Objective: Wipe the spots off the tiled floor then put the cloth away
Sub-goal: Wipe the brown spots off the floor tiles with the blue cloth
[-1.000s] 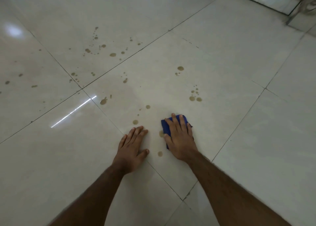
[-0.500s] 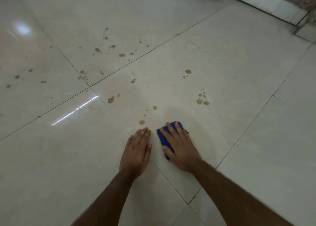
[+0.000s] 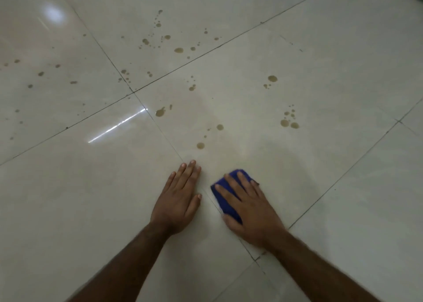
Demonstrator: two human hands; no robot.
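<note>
A folded blue cloth [image 3: 226, 201] is pressed flat onto the glossy, cream tiled floor [image 3: 343, 96] under the right hand [image 3: 249, 206], whose fingers are spread straight over it and not curled round it. The left hand [image 3: 179, 198] is laid palm-down on bare tile just to the left, fingers extended and holding nothing. The nearest brown spot [image 3: 200, 145] lies just beyond the left fingertips and to the far left of the cloth, with another round spot [image 3: 220, 127] a little farther off. The next stroke is therefore judged to run forward and leftward (the cloth's long axis appears to slant from near right to far left). Many more droplets, rounded and wet-looking, are scattered across the far tiles.
</note>
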